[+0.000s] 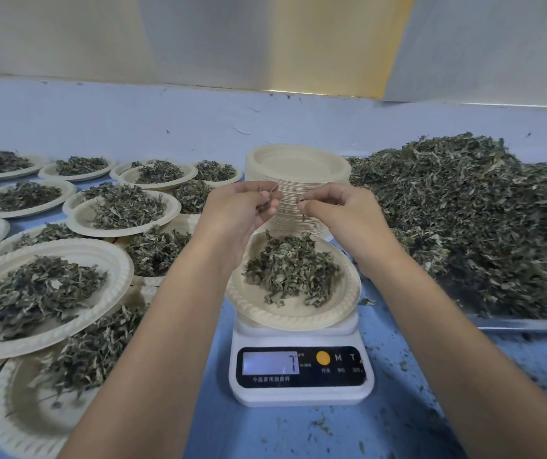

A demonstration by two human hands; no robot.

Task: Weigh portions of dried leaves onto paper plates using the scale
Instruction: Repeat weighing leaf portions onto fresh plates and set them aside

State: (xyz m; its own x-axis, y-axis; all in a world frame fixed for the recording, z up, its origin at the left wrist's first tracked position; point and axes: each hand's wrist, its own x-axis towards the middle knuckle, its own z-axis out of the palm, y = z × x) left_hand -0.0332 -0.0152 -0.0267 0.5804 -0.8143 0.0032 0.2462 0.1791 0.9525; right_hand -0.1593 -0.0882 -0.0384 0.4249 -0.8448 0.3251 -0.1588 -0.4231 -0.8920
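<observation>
A white kitchen scale (pixel 301 372) stands in the middle of the blue table, its display lit with a reading that looks like 7. On it rests a paper plate (pixel 285 314) with a mound of dried leaves (pixel 292 270). Both hands hover above the plate's far side. My left hand (pixel 242 207) pinches a few bits of dried leaf and a thin stem. My right hand (pixel 335 207) pinches a small leaf piece that dangles from its fingertips. A big heap of loose dried leaves (pixel 474 223) lies to the right.
A tall stack of empty paper plates (pixel 298 167) stands just behind the hands. Several filled plates (pixel 43 293), some overlapping, cover the left side. The heap sits on a metal tray whose edge (pixel 523 324) shows at the right. Leaf crumbs litter the table near the scale.
</observation>
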